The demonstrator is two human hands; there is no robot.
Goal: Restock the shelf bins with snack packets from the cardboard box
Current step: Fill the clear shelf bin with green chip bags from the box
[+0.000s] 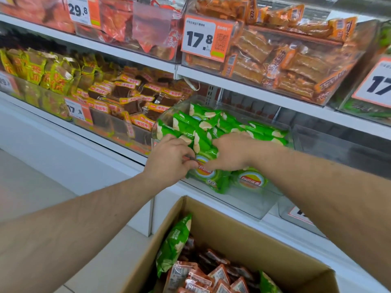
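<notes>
A clear shelf bin [249, 205] on the lower shelf holds several green chip packets [211, 121]. My left hand [171, 159] has its fingers curled over the front packets at the bin's left side and pinches one. My right hand [230, 153] lies on the packets beside it, fingers pushed down among them. Below, an open cardboard box [224, 227] holds one upright green packet [173, 244] against its left wall, another green packet [268, 282] at the right, and several orange-red packets [203, 278].
To the left sit bins of brown-and-yellow packets [135, 98] and yellow-green packets [42, 70]. The upper shelf carries orange packets [285, 58] behind a 17.8 price tag [203, 39]. An empty clear bin [338, 149] stands to the right. Floor tiles [25, 187] lie at left.
</notes>
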